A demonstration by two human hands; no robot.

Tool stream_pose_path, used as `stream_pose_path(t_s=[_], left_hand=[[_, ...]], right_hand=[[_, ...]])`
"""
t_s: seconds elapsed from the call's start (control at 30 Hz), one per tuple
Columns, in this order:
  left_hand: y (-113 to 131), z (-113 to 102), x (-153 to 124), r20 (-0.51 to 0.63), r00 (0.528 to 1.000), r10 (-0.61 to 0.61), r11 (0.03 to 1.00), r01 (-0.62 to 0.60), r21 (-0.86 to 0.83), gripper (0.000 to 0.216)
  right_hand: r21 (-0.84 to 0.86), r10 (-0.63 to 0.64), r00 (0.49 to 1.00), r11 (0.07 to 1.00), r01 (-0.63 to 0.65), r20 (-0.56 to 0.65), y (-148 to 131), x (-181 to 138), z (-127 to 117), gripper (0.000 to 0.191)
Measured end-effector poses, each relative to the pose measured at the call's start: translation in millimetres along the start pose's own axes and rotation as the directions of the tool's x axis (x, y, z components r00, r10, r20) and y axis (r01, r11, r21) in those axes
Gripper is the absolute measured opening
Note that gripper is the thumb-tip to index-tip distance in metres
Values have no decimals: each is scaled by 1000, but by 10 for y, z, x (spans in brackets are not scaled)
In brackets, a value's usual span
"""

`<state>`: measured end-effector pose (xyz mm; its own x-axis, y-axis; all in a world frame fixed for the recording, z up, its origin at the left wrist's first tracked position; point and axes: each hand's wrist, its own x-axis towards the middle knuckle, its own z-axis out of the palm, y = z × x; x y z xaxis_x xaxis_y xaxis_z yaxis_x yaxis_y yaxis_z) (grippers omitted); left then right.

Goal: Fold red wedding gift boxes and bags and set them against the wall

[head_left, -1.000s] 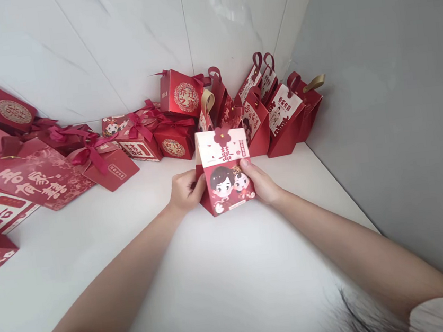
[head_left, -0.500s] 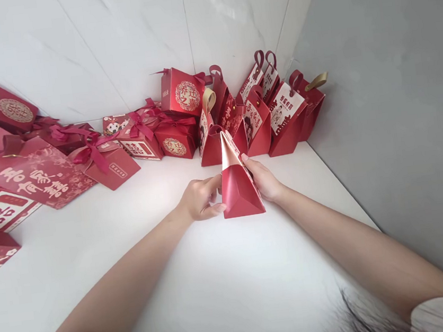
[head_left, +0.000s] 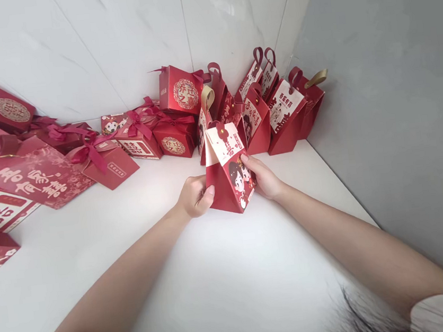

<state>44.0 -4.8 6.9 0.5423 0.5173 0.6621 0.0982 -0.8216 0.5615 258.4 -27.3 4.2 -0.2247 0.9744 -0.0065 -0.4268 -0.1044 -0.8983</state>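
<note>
Between my hands stands an upright red gift box (head_left: 224,187), wedge-shaped, with a white printed flap, a small dark red flower clasp and cartoon figures on its front. My left hand (head_left: 197,196) grips its left side, the thumb at the near edge and the other fingers curled partly out of sight. On the right side my right hand (head_left: 263,177) holds it, thumb on the printed front and fingers behind. Just beyond are several similar red boxes with ribbon loops, such as the one with a white label (head_left: 285,111).
To the left lies a pile of red boxes and bags, among them a box with a pink bow (head_left: 110,167) and a large printed bag (head_left: 44,175). A marbled tile wall (head_left: 131,43) runs behind the white table (head_left: 203,285); a grey panel (head_left: 392,88) borders the right.
Held in both hands, the gift box has turned so that its printed front now faces partly toward me. Before, mostly its plain red side showed.
</note>
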Motion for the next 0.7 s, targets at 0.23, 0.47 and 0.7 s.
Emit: stream_pose_path(t_s=[0.23,0.47,0.7], left_hand=[[-57,25,-71,38,951,-308,932,310,-190,52],[-12,60,-48,-10,862,-507,793,462,-396,65],[-80,105,-73,-54,764,-643,660,517,-546,54]], right_hand=[[-5,0,999,1000,0,45,-4,-6,17,48],[65,-13,990,998,4,139,-23,-44,38,67],[31,-7,987,1000,2,162,-18,-31,26,68]])
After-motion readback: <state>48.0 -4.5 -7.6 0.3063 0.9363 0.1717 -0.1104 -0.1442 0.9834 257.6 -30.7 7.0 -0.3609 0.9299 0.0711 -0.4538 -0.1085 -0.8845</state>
